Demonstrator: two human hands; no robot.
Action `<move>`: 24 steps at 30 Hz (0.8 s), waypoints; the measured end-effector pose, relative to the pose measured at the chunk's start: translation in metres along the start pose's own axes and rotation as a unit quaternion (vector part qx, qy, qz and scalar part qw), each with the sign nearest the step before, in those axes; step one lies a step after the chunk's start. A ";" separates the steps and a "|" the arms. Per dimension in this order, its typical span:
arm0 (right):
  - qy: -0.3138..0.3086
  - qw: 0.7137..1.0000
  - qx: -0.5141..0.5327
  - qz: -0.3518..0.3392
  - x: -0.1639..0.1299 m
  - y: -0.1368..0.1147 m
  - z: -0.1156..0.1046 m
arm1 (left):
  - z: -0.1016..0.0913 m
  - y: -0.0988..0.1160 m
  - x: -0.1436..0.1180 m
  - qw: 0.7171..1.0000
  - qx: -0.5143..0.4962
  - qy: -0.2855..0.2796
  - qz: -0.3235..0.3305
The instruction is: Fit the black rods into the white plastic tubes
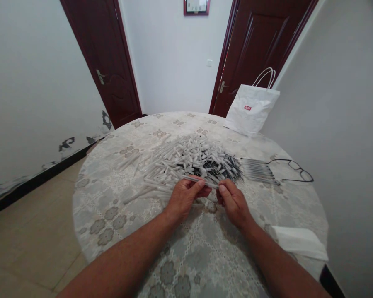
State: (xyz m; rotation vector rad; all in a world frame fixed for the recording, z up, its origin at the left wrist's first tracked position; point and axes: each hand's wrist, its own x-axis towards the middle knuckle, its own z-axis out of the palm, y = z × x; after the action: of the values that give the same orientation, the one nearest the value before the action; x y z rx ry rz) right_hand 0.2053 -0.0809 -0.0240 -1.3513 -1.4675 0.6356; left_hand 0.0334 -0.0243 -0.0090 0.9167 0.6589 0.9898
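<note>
Both hands meet in front of a heap of pen parts. My left hand [189, 191] pinches a thin, translucent pen barrel [209, 182] between thumb and fingers. At the barrel's right end, my right hand [233, 200] is closed, thumb against the fingertips. Any small part inside that grip is hidden. Just beyond the hands lies the heap of short whitish tubular pieces [188, 155], with dark, thin-tipped pieces [226, 165] on its right side. Longer translucent tubes [152, 190] lie loose along its left and near edges.
Right of the heap, several pens [259, 171] lie side by side near black-framed glasses [298, 167]. A white paper bag [251, 108] stands at the back right. White folded material [300, 241] lies at the right front edge. A patterned cloth [118, 231] covers the round table.
</note>
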 end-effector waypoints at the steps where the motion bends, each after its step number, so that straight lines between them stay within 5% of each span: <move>1: 0.003 1.000 0.008 -0.003 0.000 0.000 0.000 | 0.000 0.001 0.000 1.000 0.012 0.001 0.002; 5: 0.024 1.000 -0.002 -0.015 0.002 -0.003 -0.007 | -0.005 0.007 0.002 0.993 0.113 -0.014 0.029; 9: 0.129 0.989 0.066 -0.008 0.008 -0.007 -0.024 | -0.017 0.013 0.008 0.961 0.257 -0.015 0.100; 12: 0.209 0.966 0.151 -0.003 0.017 -0.002 -0.039 | -0.026 0.019 0.011 0.906 0.390 0.006 0.161; 16: 0.269 0.938 0.218 0.008 0.027 0.008 -0.053 | -0.029 0.021 0.011 0.841 0.493 -0.038 0.218; 24: 0.308 0.916 0.259 -0.003 0.032 0.008 -0.064 | 0.001 -0.011 0.001 0.700 0.644 -0.175 0.253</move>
State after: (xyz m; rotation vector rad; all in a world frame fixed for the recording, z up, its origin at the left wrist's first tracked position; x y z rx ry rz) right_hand 0.2704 -0.0645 0.0022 -0.9936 -0.7214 0.4823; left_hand 0.0393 -0.0262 -0.0180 2.5881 0.7493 0.6610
